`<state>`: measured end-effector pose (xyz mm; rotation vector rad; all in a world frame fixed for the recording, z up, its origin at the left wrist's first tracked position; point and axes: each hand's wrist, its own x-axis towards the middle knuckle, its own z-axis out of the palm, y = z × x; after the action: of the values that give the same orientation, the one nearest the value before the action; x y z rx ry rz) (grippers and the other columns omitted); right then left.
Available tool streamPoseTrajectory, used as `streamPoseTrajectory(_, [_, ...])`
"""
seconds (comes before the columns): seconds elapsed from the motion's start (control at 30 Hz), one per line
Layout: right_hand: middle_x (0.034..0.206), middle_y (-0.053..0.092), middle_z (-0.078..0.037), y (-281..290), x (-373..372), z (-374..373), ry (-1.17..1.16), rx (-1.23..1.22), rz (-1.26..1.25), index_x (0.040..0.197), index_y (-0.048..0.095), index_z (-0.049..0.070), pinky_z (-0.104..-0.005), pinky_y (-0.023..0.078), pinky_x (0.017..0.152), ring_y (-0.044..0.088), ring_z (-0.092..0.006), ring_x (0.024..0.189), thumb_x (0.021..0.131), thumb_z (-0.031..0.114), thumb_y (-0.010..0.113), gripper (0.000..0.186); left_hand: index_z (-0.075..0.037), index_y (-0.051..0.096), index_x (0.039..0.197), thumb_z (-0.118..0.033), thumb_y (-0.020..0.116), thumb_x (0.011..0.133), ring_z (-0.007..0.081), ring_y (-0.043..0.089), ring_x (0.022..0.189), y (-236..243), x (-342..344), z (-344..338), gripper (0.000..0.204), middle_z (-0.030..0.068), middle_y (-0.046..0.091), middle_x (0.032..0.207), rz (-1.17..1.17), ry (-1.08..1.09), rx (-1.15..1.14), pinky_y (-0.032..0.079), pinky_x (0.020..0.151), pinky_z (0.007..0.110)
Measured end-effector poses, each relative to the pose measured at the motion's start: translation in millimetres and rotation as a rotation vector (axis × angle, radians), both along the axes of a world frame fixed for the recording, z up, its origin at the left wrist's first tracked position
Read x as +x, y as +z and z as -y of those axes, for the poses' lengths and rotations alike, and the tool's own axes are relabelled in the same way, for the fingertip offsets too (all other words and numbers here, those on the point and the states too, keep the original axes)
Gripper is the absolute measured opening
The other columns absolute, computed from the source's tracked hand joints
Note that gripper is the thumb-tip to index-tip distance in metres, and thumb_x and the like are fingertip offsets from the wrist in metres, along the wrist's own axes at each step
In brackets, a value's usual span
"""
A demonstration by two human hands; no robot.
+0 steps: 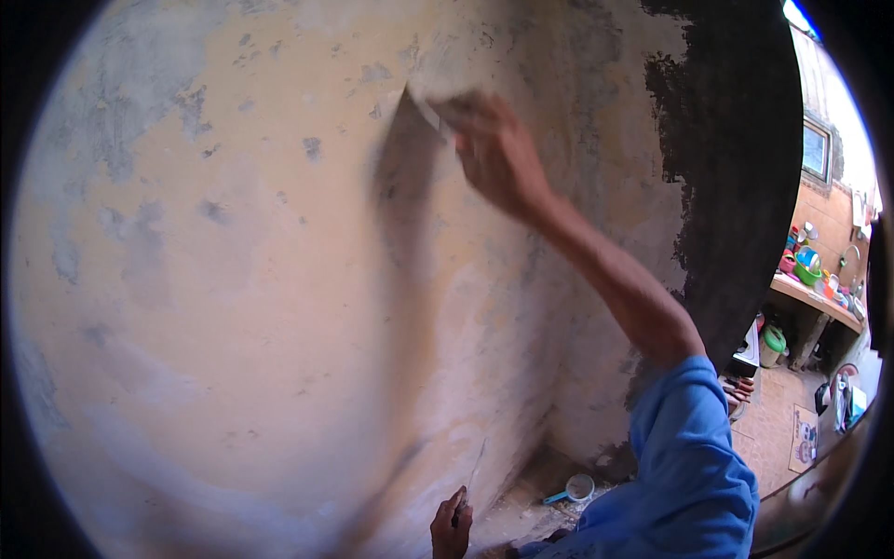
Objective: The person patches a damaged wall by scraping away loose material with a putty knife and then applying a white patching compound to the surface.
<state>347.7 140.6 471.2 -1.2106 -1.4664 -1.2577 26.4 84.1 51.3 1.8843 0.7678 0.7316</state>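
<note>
My right hand (494, 149) is raised against the patchy cream and grey wall (261, 252), smeared by motion. Its fingers are closed, and a pale, thin edge shows beside them at the wall; the kind of thing is too blurred to make out. The arm's shadow falls on the wall to the left. Low in the view, my left hand (451, 526) is closed round the dark handle of a putty knife (478, 464), whose thin blade points up and appears nearly edge-on. That blade stands close in front of the wall.
To the right, the wall meets another in a corner, with a dark, rough-edged painted area (726, 158) beyond. On the floor lies a round white scoop with a blue handle (578, 487). Farther right, a counter (819, 304) holds colourful kitchenware, with a green-lidded bin (772, 345) below.
</note>
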Motion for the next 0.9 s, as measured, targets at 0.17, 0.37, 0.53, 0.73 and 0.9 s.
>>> streamPoseTrajectory(0.17, [0.112,0.068,-0.017,11,37,29,0.054,0.035,-0.103,0.118,0.069,0.008,-0.0446,0.054,0.082,0.066,-0.0330,0.099,0.093,0.008,0.056,0.028,0.000,0.057,0.131,-0.020,0.054,0.098,0.0305,0.061,0.110,15,5,-3,0.039,0.0201,0.063,0.121,0.016,-0.063,0.078,0.047,0.096,0.036])
streamPoseTrajectory(0.37, [0.096,0.070,-0.024,114,121,33,-0.243,0.155,-0.221,0.121,0.064,0.001,-0.0453,0.053,0.080,0.069,-0.0369,0.096,0.094,0.020,0.058,0.034,0.000,0.057,0.131,-0.021,0.055,0.097,0.0301,0.062,0.110,-7,0,0,0.039,0.0191,0.064,0.121,-0.001,-0.041,0.065,0.047,0.096,0.036])
streamPoseTrajectory(0.53, [0.122,0.065,-0.017,-5,77,-4,-0.079,0.126,0.077,0.127,0.065,0.011,-0.0429,0.054,0.081,0.066,-0.0335,0.103,0.089,-0.002,0.058,0.041,0.000,0.057,0.131,-0.019,0.056,0.097,0.0278,0.061,0.112,-9,1,1,0.039,0.0184,0.065,0.122,-0.044,-0.001,0.029,0.047,0.098,0.035])
streamPoseTrajectory(0.73, [0.092,0.069,-0.021,17,93,43,-0.034,0.064,-0.399,0.123,0.065,0.006,-0.0388,0.052,0.077,0.069,-0.0288,0.083,0.092,0.010,0.056,0.032,0.001,0.058,0.130,-0.019,0.055,0.098,0.0276,0.061,0.114,6,12,1,0.037,0.0188,0.064,0.124,-0.027,-0.088,0.080,0.047,0.099,0.035])
streamPoseTrajectory(0.9, [0.088,0.067,-0.024,101,128,34,-0.122,0.157,-0.196,0.114,0.064,0.001,-0.0427,0.050,0.077,0.068,-0.0345,0.084,0.093,0.017,0.056,0.027,-0.001,0.056,0.132,-0.019,0.054,0.099,0.0266,0.061,0.115,1,5,14,0.038,0.0183,0.064,0.124,-0.072,-0.067,-0.022,0.048,0.098,0.036])
